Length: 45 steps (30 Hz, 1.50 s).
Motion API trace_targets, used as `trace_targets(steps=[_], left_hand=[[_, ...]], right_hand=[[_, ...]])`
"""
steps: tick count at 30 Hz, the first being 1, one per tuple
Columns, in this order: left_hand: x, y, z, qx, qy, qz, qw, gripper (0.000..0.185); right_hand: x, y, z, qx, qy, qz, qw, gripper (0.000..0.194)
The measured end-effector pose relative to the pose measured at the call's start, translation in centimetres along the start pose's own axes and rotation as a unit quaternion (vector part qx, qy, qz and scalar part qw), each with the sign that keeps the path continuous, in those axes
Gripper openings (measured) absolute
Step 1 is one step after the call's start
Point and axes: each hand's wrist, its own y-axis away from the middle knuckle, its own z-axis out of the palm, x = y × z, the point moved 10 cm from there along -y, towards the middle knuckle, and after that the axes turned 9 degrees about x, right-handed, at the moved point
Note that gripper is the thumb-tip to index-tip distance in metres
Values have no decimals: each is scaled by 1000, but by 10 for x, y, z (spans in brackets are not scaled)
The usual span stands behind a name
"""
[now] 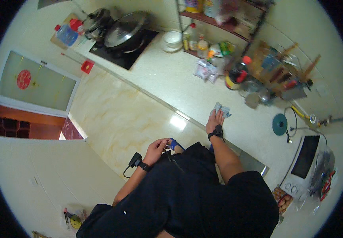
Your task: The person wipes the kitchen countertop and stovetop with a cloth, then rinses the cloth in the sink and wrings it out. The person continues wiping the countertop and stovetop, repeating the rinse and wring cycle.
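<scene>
On the pale countertop [171,86] my right hand [215,120] lies palm down, its fingers over the near part of a crumpled, light patterned cloth [225,111]. The cloth sticks out beyond the fingertips; whether the fingers grip it or only press on it is not plain. My left hand [156,151] hangs in front of my body, above the floor and away from the counter, with its fingers curled and no object visible in it. Each wrist wears a black strap with a small device.
A lidded wok [123,32] stands on the black cooktop [137,55]. Stacked white bowls [173,40], a shelf rack [216,22], a dark sauce bottle [234,76] and crowded utensils [281,73] line the wall. A green round object [279,124] and a microwave [301,163] are at right.
</scene>
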Motion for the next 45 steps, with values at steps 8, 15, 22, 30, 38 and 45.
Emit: trace_targets(steps=[8, 15, 22, 30, 38, 45], left_hand=[[-21, 3, -138, 93, 65, -68, 991, 39], [-23, -16, -192, 177, 109, -98, 973, 31], [-37, -62, -227, 185, 140, -143, 962, 31], [-6, -137, -295, 205, 98, -120, 966, 33], [64, -229, -362, 196, 71, -129, 969, 31], [100, -294, -375, 122, 44, -96, 987, 28]], right_hand=[[-156, -28, 72, -54, -7, -85, 995, 52], [-200, -78, 99, -39, 18, -36, 998, 54], [-306, -157, 162, -75, 3, -128, 989, 53], [-410, -314, 208, -5, 1, -173, 985, 50], [-453, -369, 228, 18, 10, -122, 992, 50], [-472, -220, 236, -94, -12, -234, 967, 65]])
